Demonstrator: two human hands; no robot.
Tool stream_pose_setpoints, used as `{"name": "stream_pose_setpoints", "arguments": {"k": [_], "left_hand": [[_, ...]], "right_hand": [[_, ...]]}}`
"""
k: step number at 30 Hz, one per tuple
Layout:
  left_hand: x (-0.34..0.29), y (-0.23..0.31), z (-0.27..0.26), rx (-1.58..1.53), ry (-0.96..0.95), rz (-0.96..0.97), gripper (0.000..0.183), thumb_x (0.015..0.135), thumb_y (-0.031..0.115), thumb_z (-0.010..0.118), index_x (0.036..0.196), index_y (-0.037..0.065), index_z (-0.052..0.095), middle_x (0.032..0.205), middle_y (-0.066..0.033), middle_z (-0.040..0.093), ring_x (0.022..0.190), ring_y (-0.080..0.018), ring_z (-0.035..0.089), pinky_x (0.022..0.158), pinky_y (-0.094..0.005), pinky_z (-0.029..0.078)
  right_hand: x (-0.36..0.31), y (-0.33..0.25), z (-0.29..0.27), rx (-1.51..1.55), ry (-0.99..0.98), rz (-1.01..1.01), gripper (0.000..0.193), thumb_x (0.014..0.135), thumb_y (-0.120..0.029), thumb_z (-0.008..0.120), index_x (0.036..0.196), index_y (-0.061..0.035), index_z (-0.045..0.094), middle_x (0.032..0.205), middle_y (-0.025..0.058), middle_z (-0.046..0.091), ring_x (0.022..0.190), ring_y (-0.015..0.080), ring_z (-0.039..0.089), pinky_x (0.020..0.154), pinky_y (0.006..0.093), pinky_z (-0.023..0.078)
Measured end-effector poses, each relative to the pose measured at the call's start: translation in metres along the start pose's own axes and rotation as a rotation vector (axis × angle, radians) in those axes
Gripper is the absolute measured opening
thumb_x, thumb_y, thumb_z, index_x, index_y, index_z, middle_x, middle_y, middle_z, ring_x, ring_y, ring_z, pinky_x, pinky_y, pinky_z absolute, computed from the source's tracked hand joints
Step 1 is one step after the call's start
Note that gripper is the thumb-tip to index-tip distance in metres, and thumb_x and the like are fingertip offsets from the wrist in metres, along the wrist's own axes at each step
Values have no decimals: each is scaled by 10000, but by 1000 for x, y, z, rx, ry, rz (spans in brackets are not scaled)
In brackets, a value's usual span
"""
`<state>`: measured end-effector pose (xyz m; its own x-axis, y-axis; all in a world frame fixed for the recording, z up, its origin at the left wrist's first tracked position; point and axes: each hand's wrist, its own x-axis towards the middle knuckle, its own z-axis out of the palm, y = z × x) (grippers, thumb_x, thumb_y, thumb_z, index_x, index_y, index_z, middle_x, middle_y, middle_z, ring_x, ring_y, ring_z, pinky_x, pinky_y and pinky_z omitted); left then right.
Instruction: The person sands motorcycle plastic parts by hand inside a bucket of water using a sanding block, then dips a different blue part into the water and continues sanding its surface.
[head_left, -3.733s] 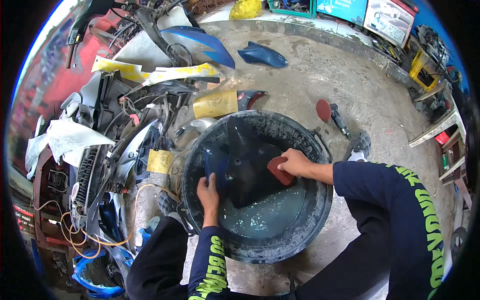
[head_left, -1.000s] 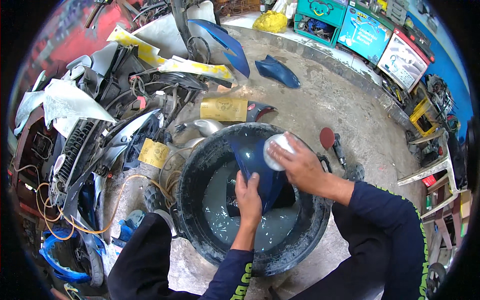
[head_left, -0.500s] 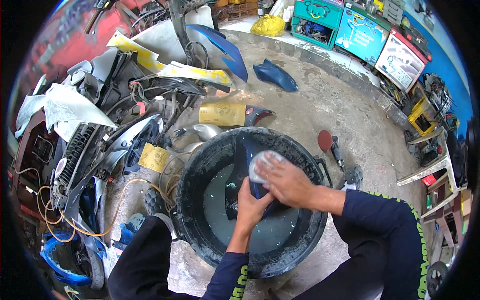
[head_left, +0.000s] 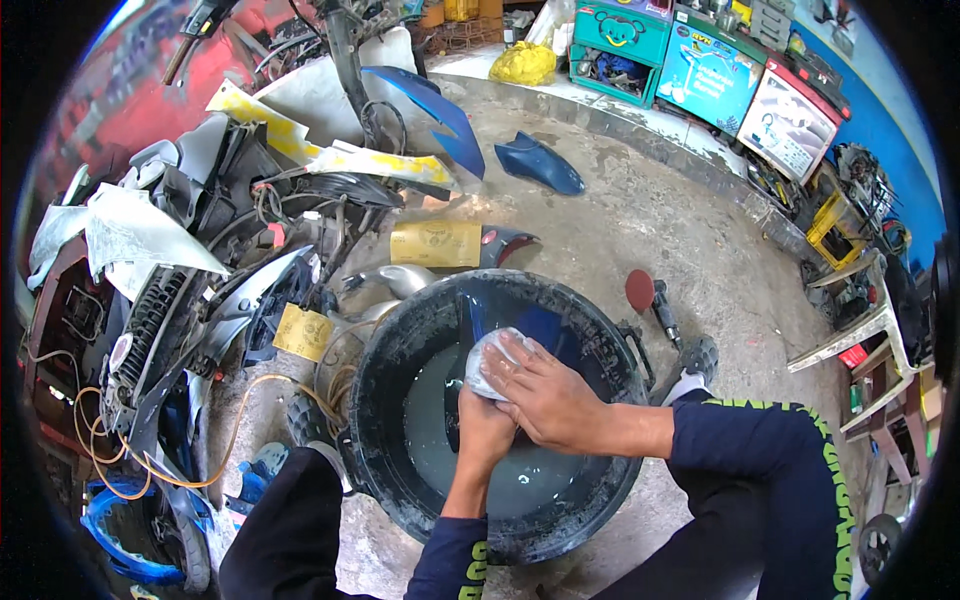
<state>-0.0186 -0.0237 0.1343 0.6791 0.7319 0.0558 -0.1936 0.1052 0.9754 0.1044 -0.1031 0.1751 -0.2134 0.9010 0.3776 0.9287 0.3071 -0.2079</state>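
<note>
Over a big black tub with cloudy water, my two hands are close together. My left hand grips a dark blue vehicle body panel, tilted steeply so that mostly a narrow side shows. Much of the panel is hidden by my hands. Curved over a wet whitish cloth, my right hand presses it against the panel. The fingers of my right hand lie together on the cloth, just above my left thumb.
Sandpaper sheets and a silvery part lie beyond and left of the tub. A sander with a red disc lies to the right. Motorcycle parts and an orange hose crowd the left. A blue panel rests farther off.
The panel has turned from showing its broad face to nearly edge-on. My right hand and the cloth have moved left and slightly down, nearer my left hand.
</note>
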Motion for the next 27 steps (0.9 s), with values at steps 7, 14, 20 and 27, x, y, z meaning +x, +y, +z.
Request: {"name": "stream_pose_setpoints", "arguments": {"k": [7,14,20,27], "left_hand": [[-4,7,24,104,107,52,493,785,75,797,1201,-26,553,1150,-109,652,1059,-173,607,934,-327,480],[-12,15,34,157,97,66,559,831,72,780,1314,-22,515,1273,-137,612,1158,-198,585,1002,-333,459],[-30,50,46,35,141,58,624,827,45,757,1371,-24,459,1303,-120,578,1201,-187,559,1029,-328,448],[-38,63,44,-44,207,177,478,847,76,760,1251,-12,521,1175,-109,632,1098,-178,599,950,-323,489]], "right_hand": [[8,12,-16,-97,34,106,487,970,-193,523,1377,72,501,1465,261,471,1386,453,402,1137,539,331],[23,16,-35,-157,74,94,461,935,-181,554,1319,74,562,1394,278,537,1358,463,443,1157,528,317],[38,0,-76,-64,39,263,480,901,-190,580,1290,91,577,1388,281,535,1337,462,467,1136,530,346],[43,-13,-79,-166,165,160,462,872,-172,602,1268,66,597,1361,233,566,1308,480,469,1108,540,376]]}}
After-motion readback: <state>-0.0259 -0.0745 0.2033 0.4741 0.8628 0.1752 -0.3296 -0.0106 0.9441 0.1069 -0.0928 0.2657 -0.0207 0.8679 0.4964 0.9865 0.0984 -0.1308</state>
